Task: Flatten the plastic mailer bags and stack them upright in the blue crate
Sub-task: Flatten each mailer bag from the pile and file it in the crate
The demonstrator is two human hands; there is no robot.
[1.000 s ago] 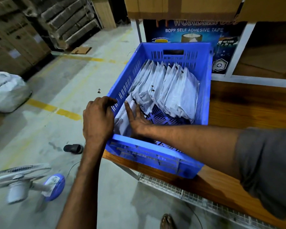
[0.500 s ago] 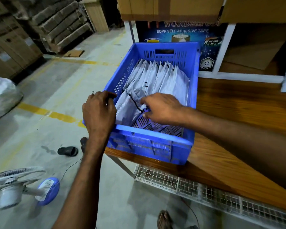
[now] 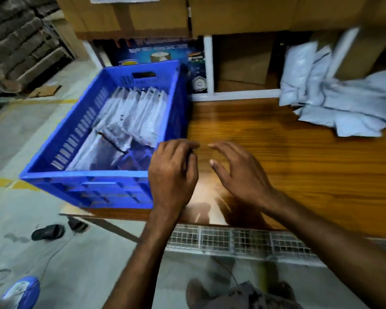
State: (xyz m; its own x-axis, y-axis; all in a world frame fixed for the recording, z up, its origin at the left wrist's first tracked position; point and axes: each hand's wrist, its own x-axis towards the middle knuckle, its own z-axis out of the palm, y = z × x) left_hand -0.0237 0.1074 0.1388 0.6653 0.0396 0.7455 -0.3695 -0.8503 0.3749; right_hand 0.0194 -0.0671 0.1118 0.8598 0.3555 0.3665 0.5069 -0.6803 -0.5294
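Note:
The blue crate (image 3: 87, 186) stands at the left end of the wooden table (image 3: 299, 163). Inside it several white mailer bags (image 3: 138, 112) stand upright toward the far wall, and one bag (image 3: 87, 152) leans against the near left side. My left hand (image 3: 173, 172) hovers at the crate's near right corner, fingers loosely curled, holding nothing. My right hand (image 3: 236, 172) hovers over the table just right of it, fingers spread and empty. A heap of loose white mailer bags (image 3: 334, 101) lies at the table's far right.
Cardboard boxes (image 3: 132, 14) sit on a shelf above the table, and a tape carton (image 3: 156, 52) stands behind the crate. A wire mesh rack (image 3: 232, 241) runs under the table edge. A sandal (image 3: 48, 231) and a fan base (image 3: 20, 291) lie on the floor.
Both hands have left the crate and moved right, to its near right corner and over the table. The view has swung right, showing the heap of loose bags.

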